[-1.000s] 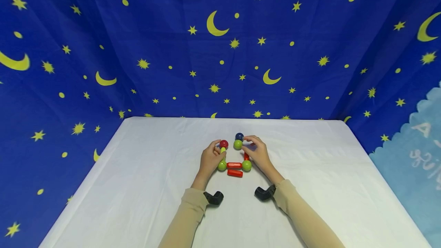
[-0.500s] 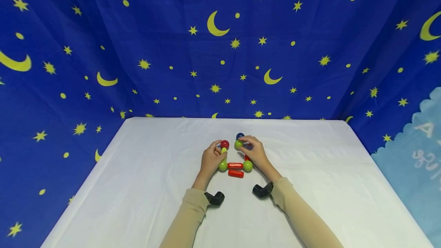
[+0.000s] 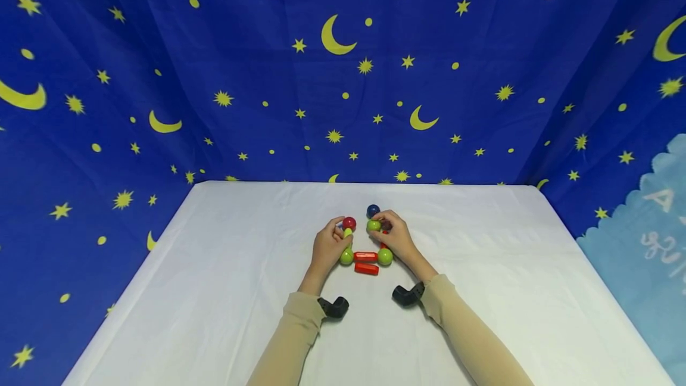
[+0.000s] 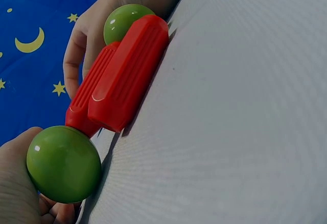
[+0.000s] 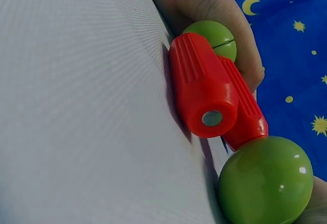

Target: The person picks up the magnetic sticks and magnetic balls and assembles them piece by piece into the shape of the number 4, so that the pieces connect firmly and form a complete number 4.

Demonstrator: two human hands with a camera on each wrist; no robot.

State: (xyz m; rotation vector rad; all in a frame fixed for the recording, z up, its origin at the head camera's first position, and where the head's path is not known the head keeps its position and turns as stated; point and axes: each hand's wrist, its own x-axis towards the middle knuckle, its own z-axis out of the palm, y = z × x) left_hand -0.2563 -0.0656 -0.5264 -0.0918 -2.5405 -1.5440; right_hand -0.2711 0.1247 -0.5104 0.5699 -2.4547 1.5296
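In the head view my left hand (image 3: 328,248) curls round a yellow-green toy rod (image 3: 348,234), forefinger at the red ball (image 3: 349,223) on its far end. A green ball (image 3: 346,256) sits at the near end. From there a red rod (image 3: 366,257) runs across to a second green ball (image 3: 385,256). Another red rod (image 3: 384,237), partly covered by my right hand (image 3: 401,238), extends away from that ball. Thumb and forefinger of the right hand pinch a third green ball (image 3: 374,226), close to a blue ball (image 3: 373,211).
One loose red rod (image 3: 367,268) lies just in front of the joined pieces; the right wrist view shows a metal disc (image 5: 212,118) in its end. White cloth (image 3: 214,314) covers the table, and a blue starry curtain (image 3: 278,76) hangs behind.
My right hand has shifted slightly left and now pinches the green ball beside the blue one. That green ball has come a little nearer and right, away from the blue ball. The left hand holds still.
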